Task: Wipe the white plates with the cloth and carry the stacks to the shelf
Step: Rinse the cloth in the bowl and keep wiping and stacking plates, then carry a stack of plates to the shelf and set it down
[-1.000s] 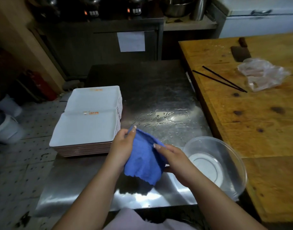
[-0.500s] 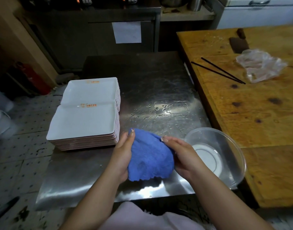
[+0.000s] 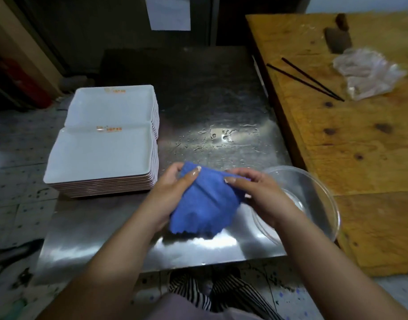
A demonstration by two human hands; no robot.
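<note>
A blue cloth [image 3: 205, 204] hangs between both hands above the steel table [image 3: 212, 107]. My left hand [image 3: 173, 188] grips its left edge, thumb on top. My right hand [image 3: 256, 192] pinches its upper right edge. Two stacks of white rectangular plates stand side by side at the table's left: the near stack [image 3: 99, 155] and the far stack [image 3: 110, 105], each with an orange logo on top. The hands are just right of the near stack, not touching it.
A clear glass bowl [image 3: 314, 199] sits at the table's right front, partly behind my right hand. Water drops lie mid-table. The wooden bench [image 3: 348, 146] on the right carries black chopsticks [image 3: 307, 79], a crumpled plastic bag [image 3: 367, 72] and a cleaver. Tiled floor lies on the left.
The camera has tilted down and closer. Both hands have spread the cloth wider and shifted it slightly right, with the right hand now over the bowl's rim.
</note>
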